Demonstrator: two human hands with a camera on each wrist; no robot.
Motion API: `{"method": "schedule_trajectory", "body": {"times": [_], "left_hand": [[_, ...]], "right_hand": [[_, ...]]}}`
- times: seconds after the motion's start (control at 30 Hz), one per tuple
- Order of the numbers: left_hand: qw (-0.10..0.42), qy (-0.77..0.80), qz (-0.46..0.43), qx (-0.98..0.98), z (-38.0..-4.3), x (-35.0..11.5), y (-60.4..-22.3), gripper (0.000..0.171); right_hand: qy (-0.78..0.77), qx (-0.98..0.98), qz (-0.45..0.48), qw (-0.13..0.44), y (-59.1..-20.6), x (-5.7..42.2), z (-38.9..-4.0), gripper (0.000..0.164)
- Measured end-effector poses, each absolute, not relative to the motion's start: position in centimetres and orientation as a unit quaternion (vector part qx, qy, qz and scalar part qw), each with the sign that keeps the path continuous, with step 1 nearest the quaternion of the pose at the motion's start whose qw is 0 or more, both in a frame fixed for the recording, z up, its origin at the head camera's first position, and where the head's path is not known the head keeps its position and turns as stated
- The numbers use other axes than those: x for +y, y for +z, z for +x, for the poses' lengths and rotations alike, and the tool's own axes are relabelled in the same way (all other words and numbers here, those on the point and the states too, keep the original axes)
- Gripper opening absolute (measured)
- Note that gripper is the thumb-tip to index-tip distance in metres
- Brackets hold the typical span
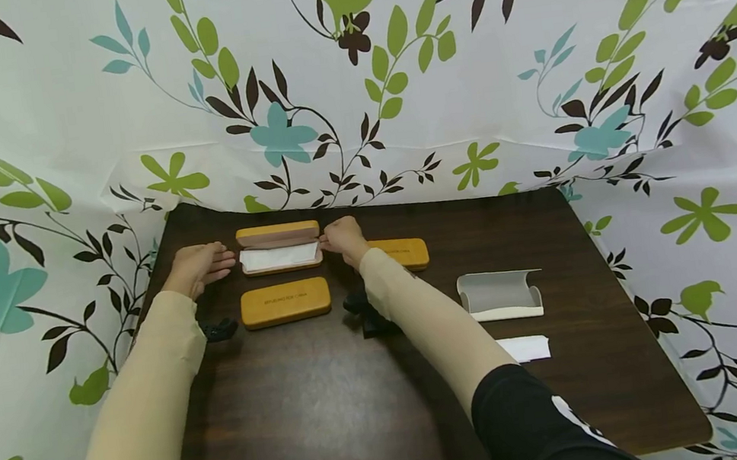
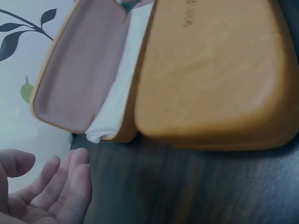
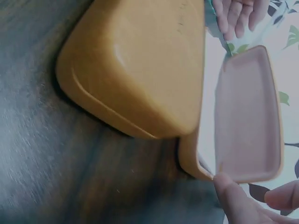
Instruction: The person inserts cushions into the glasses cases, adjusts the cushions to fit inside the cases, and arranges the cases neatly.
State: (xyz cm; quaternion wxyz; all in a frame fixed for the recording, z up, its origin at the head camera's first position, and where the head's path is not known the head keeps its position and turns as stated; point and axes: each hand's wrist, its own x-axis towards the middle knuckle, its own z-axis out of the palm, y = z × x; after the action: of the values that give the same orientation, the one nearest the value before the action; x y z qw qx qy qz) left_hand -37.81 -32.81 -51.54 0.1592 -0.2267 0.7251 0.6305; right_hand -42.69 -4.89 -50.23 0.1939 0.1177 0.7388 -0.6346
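From where I stand, the open glasses case sits at the far side of the dark wooden table, left of the middle, its lid tipped back at the far edge and a folded white cloth lying along its near half. The person's left hand is just off the case's left end, fingers fairly straight and lying close together, the thumb apart, gripping nothing. The right hand is at the opposite end, one fingertip seemingly touching the case's near right corner; another digit stands clear of it with a gap between, and how the remaining fingers lie I cannot tell. Just on the near side is a closed glasses case, and a second closed case shows to the right, partly behind the right arm. Farther right and nearer are an opened white carton and a white strip. The step in hand looks to me like settling the cloth, and I'd watch its left end, where a folded corner pokes over the lip. Best, I'd say, to tuck that inside the rim with light fingertips, steady the case from both ends, keep the hinge line free of fabric, and avoid nudging the closed case so close in front.
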Motion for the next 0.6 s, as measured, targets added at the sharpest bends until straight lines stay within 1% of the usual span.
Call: {"method": "schedule_trajectory", "body": {"times": [0.1, 0.23, 0.33, 0.47, 0.6], "left_hand": [[0.147, 0.622, -0.208, 0.74, -37.6, -33.0, -50.8, 0.059], [0.127, 0.598, -0.194, 0.767, -37.8, -32.8, -50.3, 0.072], [0.124, 0.587, -0.176, 0.78, -37.9, -32.2, -49.9, 0.078], [0.135, 0.58, -0.157, 0.788, -38.3, -31.3, -49.3, 0.08], [0.131, 0.574, -0.153, 0.793, -38.6, -30.5, -49.1, 0.075]], "right_hand": [[-0.629, 0.749, 0.1, 0.183, -49.7, -4.5, -42.8, 0.041], [-0.557, 0.811, 0.058, 0.169, -49.6, -4.7, -43.0, 0.044], [-0.511, 0.842, 0.017, 0.17, -49.8, -5.1, -43.0, 0.049], [-0.508, 0.844, -0.008, 0.175, -50.4, -5.5, -42.8, 0.049], [-0.515, 0.845, -0.006, 0.143, -51.0, -5.8, -42.6, 0.043]]}}
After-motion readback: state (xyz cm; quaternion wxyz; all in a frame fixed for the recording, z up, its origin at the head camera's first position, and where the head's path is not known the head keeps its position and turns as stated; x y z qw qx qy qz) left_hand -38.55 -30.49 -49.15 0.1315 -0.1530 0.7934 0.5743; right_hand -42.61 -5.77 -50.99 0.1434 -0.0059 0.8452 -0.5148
